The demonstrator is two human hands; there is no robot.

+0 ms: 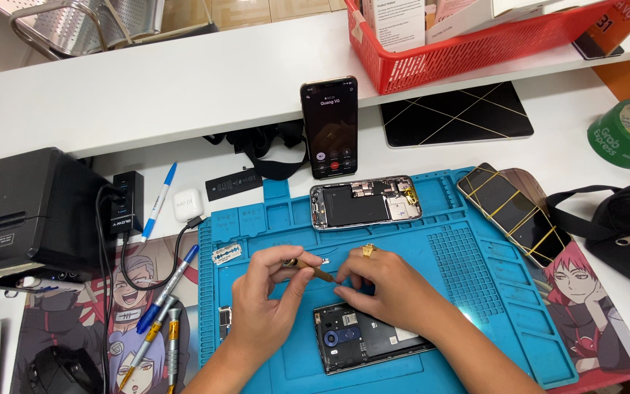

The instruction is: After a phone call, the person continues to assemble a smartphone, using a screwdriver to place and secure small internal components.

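Small part (324,260) pinched between both hands, opened phones (365,202) flanking.

White desk (205,157), blue repair mat (475,292), illustrated desk mat (140,263), black printer (23,211), green tape roll (625,135)

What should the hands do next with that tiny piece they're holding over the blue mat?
Probably lower the tiny part toward the opened phone lying just below. Both the left hand and right hand pinch at it with a small brown tool, above the blue mat, and that phone is the nearest open one. What the part is, I can't tell.
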